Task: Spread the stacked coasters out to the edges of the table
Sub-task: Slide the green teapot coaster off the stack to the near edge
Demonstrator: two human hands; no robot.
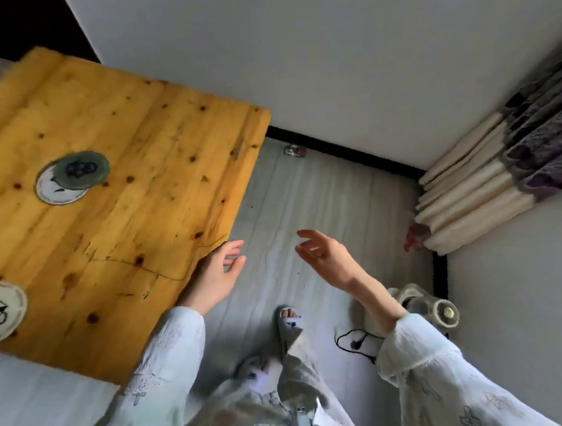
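Both hands are empty with fingers apart: the left hand [216, 276] at the surface's [159, 174] near corner, the right hand [321, 253] over the floor. One coaster [1, 310] already sits by the edge. Farther in, two coasters [73, 176] still overlap mid-surface; the next move is probably reaching there.

We see a dim, flat, cool daylight with no glare; the wall [328, 45] at twelve o'clock is an even grey, and the corner at eleven o'clock goes nearly black; soft shadow pools on the floor [305, 195] at six o'clock; the whole frame is soft and smeared, both hands [217, 276] blurred; the worktop [121, 156] edges bow from wide-angle distortion, strongest toward nine o'clock.
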